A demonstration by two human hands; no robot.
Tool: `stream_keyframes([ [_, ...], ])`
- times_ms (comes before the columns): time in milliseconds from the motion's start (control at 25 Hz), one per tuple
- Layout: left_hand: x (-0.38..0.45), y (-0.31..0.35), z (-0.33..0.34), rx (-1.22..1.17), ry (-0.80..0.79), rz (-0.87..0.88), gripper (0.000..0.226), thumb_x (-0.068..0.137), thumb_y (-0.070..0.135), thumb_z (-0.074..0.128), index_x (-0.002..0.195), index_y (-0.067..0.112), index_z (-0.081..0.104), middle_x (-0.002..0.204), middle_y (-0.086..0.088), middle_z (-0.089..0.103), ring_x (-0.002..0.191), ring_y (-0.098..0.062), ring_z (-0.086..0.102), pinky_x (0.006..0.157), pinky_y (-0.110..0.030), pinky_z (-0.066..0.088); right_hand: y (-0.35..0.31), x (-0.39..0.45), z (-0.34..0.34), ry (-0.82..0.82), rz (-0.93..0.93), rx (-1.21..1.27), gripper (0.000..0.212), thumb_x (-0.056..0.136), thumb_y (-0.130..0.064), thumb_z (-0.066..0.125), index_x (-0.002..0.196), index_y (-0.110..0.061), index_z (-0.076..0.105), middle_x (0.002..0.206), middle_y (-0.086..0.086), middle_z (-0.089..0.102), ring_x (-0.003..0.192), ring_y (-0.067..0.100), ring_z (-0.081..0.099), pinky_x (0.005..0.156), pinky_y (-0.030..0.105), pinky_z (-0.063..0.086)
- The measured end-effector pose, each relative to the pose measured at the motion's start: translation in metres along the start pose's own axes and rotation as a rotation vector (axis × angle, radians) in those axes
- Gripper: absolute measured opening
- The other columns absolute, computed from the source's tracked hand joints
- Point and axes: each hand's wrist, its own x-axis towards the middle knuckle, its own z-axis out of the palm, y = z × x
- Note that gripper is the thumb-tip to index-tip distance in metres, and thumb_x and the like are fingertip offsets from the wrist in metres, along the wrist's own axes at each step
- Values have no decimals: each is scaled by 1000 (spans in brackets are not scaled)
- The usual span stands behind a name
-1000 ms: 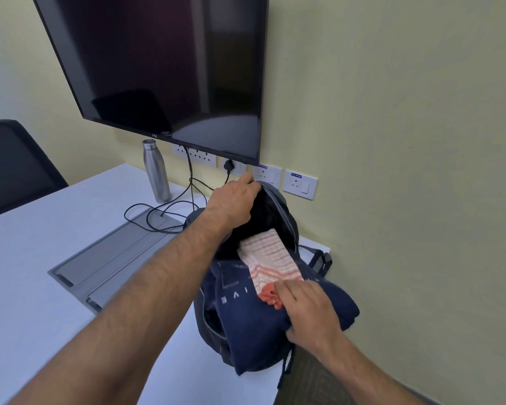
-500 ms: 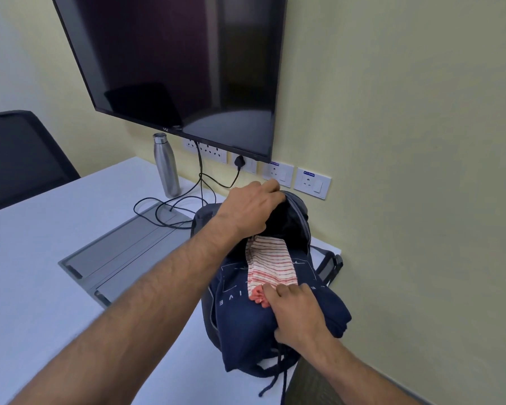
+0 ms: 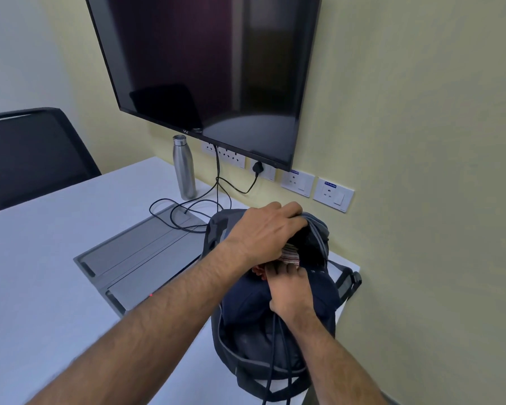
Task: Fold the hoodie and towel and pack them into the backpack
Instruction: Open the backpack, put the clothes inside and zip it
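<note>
A person's two bare forearms reach over a white table [image 3: 56,273] toward a dark grey fabric backpack [image 3: 254,363] lying near the table's right edge, at about five o'clock from a tall steel water bottle [image 3: 184,168]. The left hand [image 3: 268,232] curls its fingers over the upper lip of the backpack's mouth, gripping it and holding it open. The right hand [image 3: 288,289], just below at six o'clock from the left, presses on a folded navy blue hoodie [image 3: 246,299], fingers bent against the cloth; whether they pinch it cannot be told. A folded red-and-white striped towel [image 3: 289,256] rides on top of the hoodie, mostly inside the dark opening. The bundle's long axis runs from the person toward twelve o'clock, into the backpack. The right hand is the nearer one to the bundle, so the remaining push probably goes straight away from the body. A grey flat panel [image 3: 140,258] and black cables [image 3: 187,211] lie at ten o'clock.
</note>
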Motion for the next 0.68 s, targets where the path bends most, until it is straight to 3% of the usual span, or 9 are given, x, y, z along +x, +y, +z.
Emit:
stream_keyframes([
  [160, -3, 3, 4, -17, -11, 7, 53, 85, 8, 62, 135, 23, 51, 137, 1, 45, 101, -23, 54, 66, -42, 55, -6, -9, 1, -31, 0, 0, 76, 53, -25, 85, 121, -15, 54, 113, 14, 63, 99, 34, 59, 87, 47, 47],
  [320, -11, 5, 6, -26, -36, -11, 58, 85, 6, 63, 138, 24, 50, 140, 1, 43, 108, -24, 53, 67, -43, 56, 9, -32, 6, 63, -170, 233, 95, 64, -62, 72, 141, -17, 41, 140, 9, 49, 132, 30, 42, 113, 49, 30],
  [400, -14, 5, 7, -21, -43, -26, 59, 86, 6, 62, 140, 25, 48, 142, 2, 42, 111, -24, 53, 68, -43, 56, 23, -50, 1, 251, -325, 396, 70, 78, -49, 67, 139, -19, 49, 141, 7, 49, 132, 27, 42, 112, 47, 31],
  [480, -16, 6, 8, -17, -48, -35, 60, 86, 5, 61, 141, 26, 47, 142, 2, 41, 114, -24, 52, 67, -42, 55, 39, -72, -2, 393, -550, 270, 57, 75, -24, 69, 130, -22, 58, 119, 6, 59, 106, 24, 55, 90, 41, 45],
  [560, -18, 8, 8, -12, -55, -42, 60, 86, 4, 61, 141, 26, 47, 142, 2, 41, 115, -24, 52, 68, -42, 55, 47, -88, -7, 71, -769, 12, 71, 73, -19, 71, 139, -26, 45, 102, 3, 61, 85, 22, 58, 74, 37, 49],
  [640, -19, 9, 8, -15, -60, -54, 60, 87, 4, 61, 141, 26, 47, 142, 2, 41, 116, -24, 53, 70, -44, 57, 42, -91, -12, -270, -784, -149, 75, 85, -13, 63, 148, -29, 26, 104, 9, 62, 83, 31, 60, 70, 42, 50],
  [680, -20, 10, 8, -16, -63, -59, 60, 87, 4, 62, 140, 26, 47, 142, 2, 41, 116, -25, 53, 70, -44, 57, 37, -91, -15, -336, -777, -199, 67, 90, -12, 58, 147, -28, 27, 105, 11, 63, 84, 34, 62, 69, 43, 49],
])
